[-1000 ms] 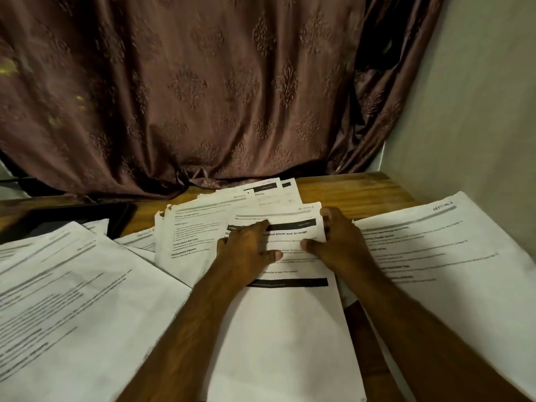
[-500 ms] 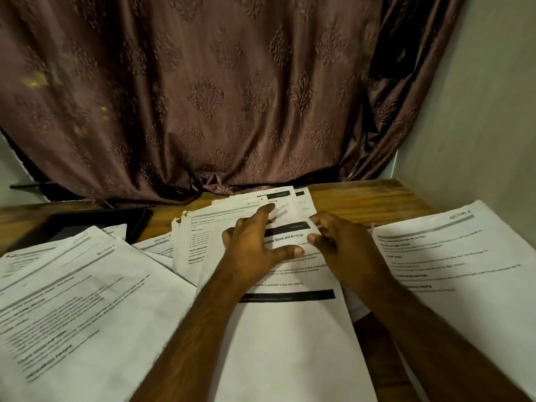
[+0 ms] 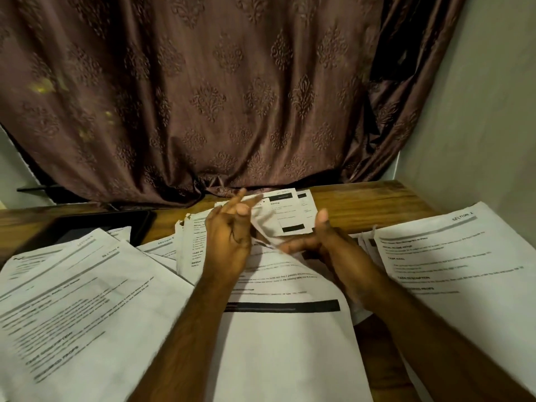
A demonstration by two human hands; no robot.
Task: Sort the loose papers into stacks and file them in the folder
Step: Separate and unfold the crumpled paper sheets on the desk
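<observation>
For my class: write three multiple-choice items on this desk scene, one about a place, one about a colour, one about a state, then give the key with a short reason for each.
1. Where does the sheet headed "Section 2" lie?
A. right of the hands
B. left of the hands
C. on the curtain

2. What colour is the curtain?
A. green
B. brownish maroon
C. white

3. What is the left hand doing?
A. resting flat on bare table
B. raised over the middle sheet, fingers spread
C. gripping a pen

Key: 1 A, its heading shows beyond the right hand; 2 B, dark patterned fabric; 3 B, fingers straight, nothing gripped.
</observation>
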